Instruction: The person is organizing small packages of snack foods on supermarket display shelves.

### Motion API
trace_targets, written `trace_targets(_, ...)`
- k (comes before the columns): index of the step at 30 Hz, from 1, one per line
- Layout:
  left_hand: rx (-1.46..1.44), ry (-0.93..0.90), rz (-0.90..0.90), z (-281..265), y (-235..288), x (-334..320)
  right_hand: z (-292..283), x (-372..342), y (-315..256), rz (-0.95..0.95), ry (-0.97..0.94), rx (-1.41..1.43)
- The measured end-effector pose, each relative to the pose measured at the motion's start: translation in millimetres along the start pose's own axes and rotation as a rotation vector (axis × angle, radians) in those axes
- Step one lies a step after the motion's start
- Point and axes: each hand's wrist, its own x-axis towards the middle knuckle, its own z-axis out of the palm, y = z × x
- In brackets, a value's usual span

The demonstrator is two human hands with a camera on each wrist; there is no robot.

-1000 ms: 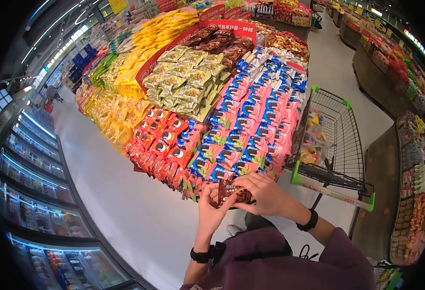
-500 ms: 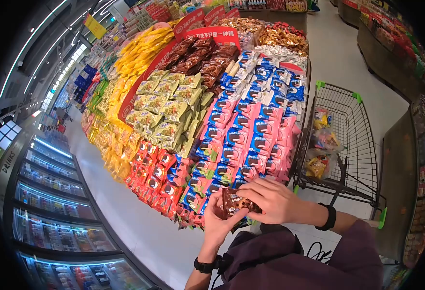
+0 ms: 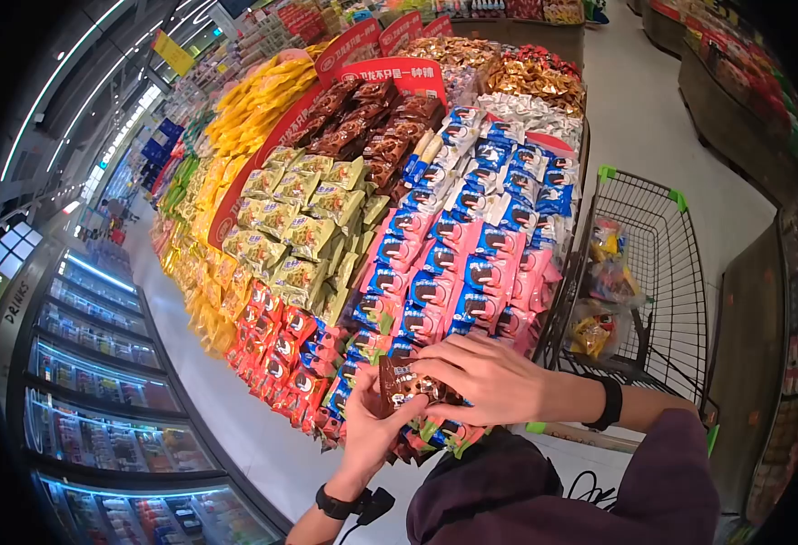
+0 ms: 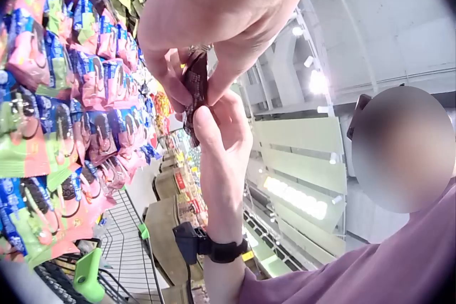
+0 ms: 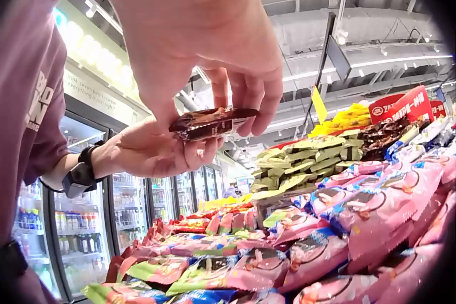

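Observation:
A small dark brown snack packet (image 3: 408, 383) is held between both hands, just above the near edge of the snack pile. My left hand (image 3: 369, 425) pinches its left end, thumb on the face. The right hand (image 3: 488, 381) grips the other end from above, its fingers covering part of the packet. In the right wrist view the packet (image 5: 212, 124) lies nearly flat, with the left hand (image 5: 153, 151) under it and the right hand (image 5: 206, 40) over it. Seen from the left wrist, the packet (image 4: 194, 90) is edge-on between the fingers.
Blue and pink packets (image 3: 431, 289), red packets (image 3: 281, 350) and green packets (image 3: 303, 227) fill the display, brown ones (image 3: 358, 123) behind. A shopping cart (image 3: 658, 272) with bagged snacks stands at its right. Lit refrigerators (image 3: 108, 363) line the left side.
The view has shifted over the display, and both hands with the packet now appear further left than half a second ago. Both hands still hold the packet.

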Motion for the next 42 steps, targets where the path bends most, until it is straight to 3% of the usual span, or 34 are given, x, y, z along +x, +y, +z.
trace_targets(12, -0.008, -0.017, -0.085, 4.5, 26.5, 43.5, -17.1, 31.6, 32.1, -0.045, 0.055, -0.043)
trace_targets(17, -0.082, -0.104, 0.003, 0.2, 32.2, 65.4, -43.8, 63.9, 67.8, -0.101, 0.129, -0.017)
trace_targets(21, 0.171, -0.157, 0.15, -11.5, 58.0, 106.5, -81.4, 113.6, 134.6, 0.059, 0.057, -0.09)
trace_targets(23, 0.339, -0.123, 0.292, -12.5, 63.9, 135.6, -88.8, 138.8, 184.5, 0.107, 0.144, -0.194)
trace_targets(26, 0.923, -0.152, 0.544, -0.3, 89.1, 191.4, -96.2, 194.6, 268.2, 0.249, 0.162, -0.274)
trace_targets(27, 0.965, -0.143, 0.553, 1.5, 94.7, 206.8, -92.1, 206.4, 288.8, 0.258, 0.179, -0.317)
trace_targets(31, 1.115, -0.116, 0.632, 7.6, 111.7, 258.8, -82.6, 242.3, 311.1, 0.307, 0.262, -0.389)
trace_targets(33, 1.139, -0.085, 0.554, 7.2, 114.8, 268.7, -78.2, 250.0, 316.6, 0.314, 0.23, -0.357)
trace_targets(36, 1.15, -0.081, 0.562, 4.2, 109.2, 279.9, -62.9, 258.1, 330.3, 0.137, 0.298, -0.479)
trace_targets(42, 1.149, -0.131, 0.567, 5.2, 89.7, 293.4, -55.3, 263.4, 332.5, 0.17, 0.217, -0.631)
